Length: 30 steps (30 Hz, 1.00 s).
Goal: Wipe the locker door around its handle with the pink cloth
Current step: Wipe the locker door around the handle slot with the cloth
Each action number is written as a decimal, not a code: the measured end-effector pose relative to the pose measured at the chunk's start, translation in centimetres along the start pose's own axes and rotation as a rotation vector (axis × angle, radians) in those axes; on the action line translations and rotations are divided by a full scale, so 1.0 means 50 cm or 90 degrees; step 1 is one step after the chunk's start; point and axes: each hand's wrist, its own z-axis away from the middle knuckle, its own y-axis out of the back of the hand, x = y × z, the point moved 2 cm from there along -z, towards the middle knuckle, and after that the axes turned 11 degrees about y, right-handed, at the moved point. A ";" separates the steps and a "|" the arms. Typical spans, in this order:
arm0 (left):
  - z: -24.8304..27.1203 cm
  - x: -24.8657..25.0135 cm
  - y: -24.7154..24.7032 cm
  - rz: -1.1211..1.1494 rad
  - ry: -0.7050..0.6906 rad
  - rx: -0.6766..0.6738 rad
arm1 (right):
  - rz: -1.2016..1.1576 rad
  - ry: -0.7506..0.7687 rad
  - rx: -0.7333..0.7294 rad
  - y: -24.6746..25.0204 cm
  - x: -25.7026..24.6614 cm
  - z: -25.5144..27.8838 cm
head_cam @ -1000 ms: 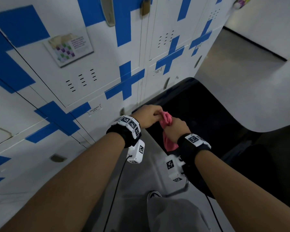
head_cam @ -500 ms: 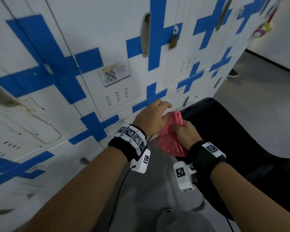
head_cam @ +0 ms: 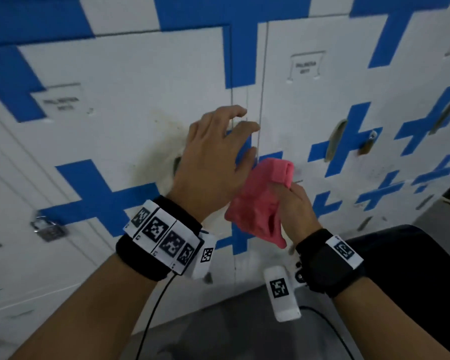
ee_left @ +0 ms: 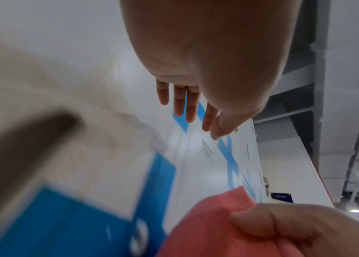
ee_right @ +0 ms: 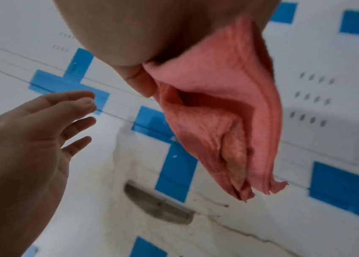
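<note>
One hand (head_cam: 213, 162) has released pink cloth (head_cam: 260, 201).

Head view: taken from above and behind both forearms, facing forward and down at the locker door (head_cam: 130, 120), near enough that the lockers fill almost the whole frame. Left wrist view: taken from under the left hand (ee_left: 213, 57), very close to that door and facing along it toward the ceiling, with the pink cloth (ee_left: 207, 224) at its lower edge. Right wrist view: taken from under the right hand (ee_right: 130, 31), facing the same door close up; all three views share the cloth and the left hand
</note>
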 end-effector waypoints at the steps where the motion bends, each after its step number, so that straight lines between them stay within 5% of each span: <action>1: -0.006 -0.013 0.035 -0.024 -0.007 0.027 | -0.016 -0.002 -0.004 -0.020 -0.012 -0.006; 10: -0.006 -0.135 0.293 -0.301 -0.025 0.186 | 0.017 0.098 0.003 -0.165 -0.111 0.034; 13: -0.011 -0.172 0.341 -0.399 0.011 0.163 | 0.008 0.180 -0.032 -0.216 -0.136 0.040; 20: -0.031 -0.234 0.332 -0.455 0.107 0.066 | 0.354 0.446 -0.114 -0.338 -0.129 0.011; 26: -0.033 -0.251 0.319 -0.465 0.106 0.091 | 0.588 0.551 -0.232 -0.376 -0.088 0.012; 30: -0.032 -0.256 0.320 -0.455 0.103 0.102 | 0.680 0.577 -0.226 -0.344 -0.081 -0.004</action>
